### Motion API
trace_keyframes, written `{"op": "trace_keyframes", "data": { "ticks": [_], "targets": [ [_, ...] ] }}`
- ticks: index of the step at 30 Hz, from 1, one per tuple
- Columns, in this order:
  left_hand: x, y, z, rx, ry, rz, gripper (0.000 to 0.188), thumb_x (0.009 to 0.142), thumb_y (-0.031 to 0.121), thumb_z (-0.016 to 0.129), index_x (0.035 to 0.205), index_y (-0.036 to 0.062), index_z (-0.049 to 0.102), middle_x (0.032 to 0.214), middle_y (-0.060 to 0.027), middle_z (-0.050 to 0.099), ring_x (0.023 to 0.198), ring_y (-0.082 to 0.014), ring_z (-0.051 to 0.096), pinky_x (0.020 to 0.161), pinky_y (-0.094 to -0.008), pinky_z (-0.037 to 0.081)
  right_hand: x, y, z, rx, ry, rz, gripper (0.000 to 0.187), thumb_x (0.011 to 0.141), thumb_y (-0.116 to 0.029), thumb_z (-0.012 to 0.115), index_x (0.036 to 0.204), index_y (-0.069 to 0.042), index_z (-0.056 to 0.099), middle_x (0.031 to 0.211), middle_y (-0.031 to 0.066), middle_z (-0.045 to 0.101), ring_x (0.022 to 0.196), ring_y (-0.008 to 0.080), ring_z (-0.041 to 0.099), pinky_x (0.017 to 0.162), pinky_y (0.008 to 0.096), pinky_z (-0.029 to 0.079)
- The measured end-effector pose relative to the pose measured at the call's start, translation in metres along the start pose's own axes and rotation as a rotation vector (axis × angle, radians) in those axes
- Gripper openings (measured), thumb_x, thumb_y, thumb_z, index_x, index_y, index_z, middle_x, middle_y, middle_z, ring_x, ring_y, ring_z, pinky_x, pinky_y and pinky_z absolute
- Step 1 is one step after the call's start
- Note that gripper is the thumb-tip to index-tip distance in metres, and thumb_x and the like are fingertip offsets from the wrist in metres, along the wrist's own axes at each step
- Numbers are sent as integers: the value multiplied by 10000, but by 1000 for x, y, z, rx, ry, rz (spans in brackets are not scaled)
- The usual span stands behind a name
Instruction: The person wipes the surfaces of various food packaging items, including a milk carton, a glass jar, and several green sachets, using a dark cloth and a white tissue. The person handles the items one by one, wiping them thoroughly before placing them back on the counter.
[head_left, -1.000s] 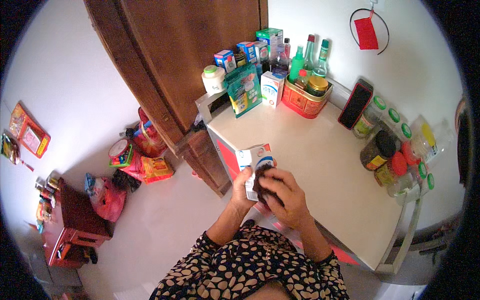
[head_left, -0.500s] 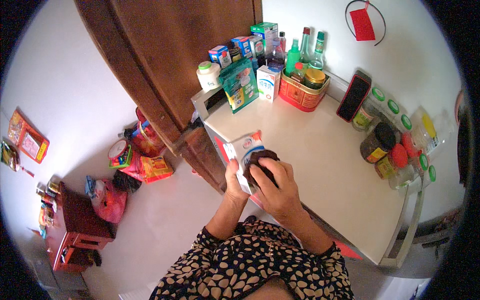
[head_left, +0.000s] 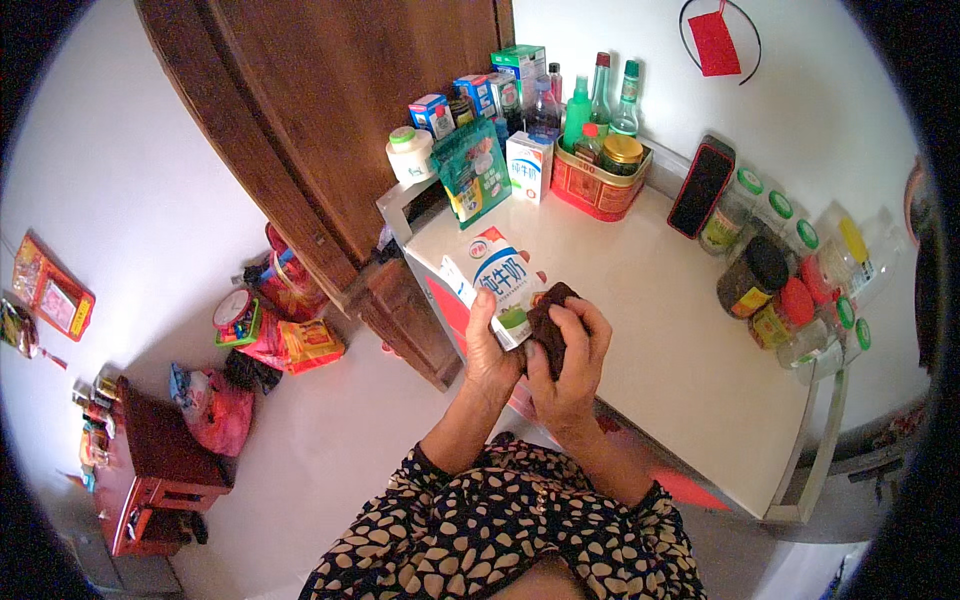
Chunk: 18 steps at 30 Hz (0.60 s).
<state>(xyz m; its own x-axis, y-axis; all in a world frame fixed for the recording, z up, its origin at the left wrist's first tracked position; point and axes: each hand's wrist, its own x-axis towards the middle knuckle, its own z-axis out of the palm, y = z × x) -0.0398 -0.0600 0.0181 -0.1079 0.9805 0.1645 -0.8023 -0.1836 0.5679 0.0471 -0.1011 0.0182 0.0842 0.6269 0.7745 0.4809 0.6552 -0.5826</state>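
Note:
My left hand [head_left: 488, 350] grips a white and blue milk carton [head_left: 503, 282], tilted above the near left edge of the cabinet top; its thumb lies on the near side, and fingertips show past the far side. In my right hand [head_left: 573, 372] is a bunched dark brown cloth [head_left: 547, 328], pressed against the carton's lower right corner. A similar milk carton [head_left: 530, 165] stands upright at the back, between a green pouch [head_left: 472, 175] and a red tin [head_left: 592, 190] holding bottles and a gold-lidded jar.
Lidded glass jars [head_left: 752, 283] line the right side of the pale cabinet top [head_left: 660, 340], near a phone [head_left: 702, 188] leaning at the wall. Boxes and a white tub [head_left: 409, 155] crowd the back left. A brown wooden door [head_left: 350, 120] stands beyond; bags [head_left: 215, 410] lie on the floor.
The carton has turned so its printed front faces up more. The cloth and my right hand have shifted from across the carton's face to its lower right corner.

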Motion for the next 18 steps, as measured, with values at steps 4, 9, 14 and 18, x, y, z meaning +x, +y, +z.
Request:
{"op": "trace_keyframes", "data": {
  "ticks": [4,9,14,18],
  "targets": [
    [-2,4,-1,-67,97,-82,705,765,561,543,1191,10,435,1072,-167,568,962,-326,568,841,-434,481,-13,0,0,-21,-25,-86,450,734,-26,611,1156,-3,456,1150,222,426,1053,363,446,909,434,386],
    [5,1,-14,-118,137,-94,716,752,628,507,1199,71,456,1049,-167,580,859,-333,600,656,-475,528,-15,2,-8,109,-287,-214,352,630,31,642,974,-11,580,1024,161,531,918,328,542,809,379,462],
    [2,-1,-34,-165,-85,-184,704,737,492,593,1224,14,421,1084,-174,571,889,-333,610,745,-404,529,-2,2,-44,373,-553,-143,333,635,64,590,958,-16,584,1036,143,560,921,282,570,817,364,467],
    [-17,5,-20,-156,-95,-315,606,730,345,611,1219,29,442,1100,-143,567,933,-286,598,684,-367,527,21,-11,-60,221,-206,-96,325,654,42,587,972,-24,574,1045,166,554,921,314,565,806,372,469]
  ]
}}
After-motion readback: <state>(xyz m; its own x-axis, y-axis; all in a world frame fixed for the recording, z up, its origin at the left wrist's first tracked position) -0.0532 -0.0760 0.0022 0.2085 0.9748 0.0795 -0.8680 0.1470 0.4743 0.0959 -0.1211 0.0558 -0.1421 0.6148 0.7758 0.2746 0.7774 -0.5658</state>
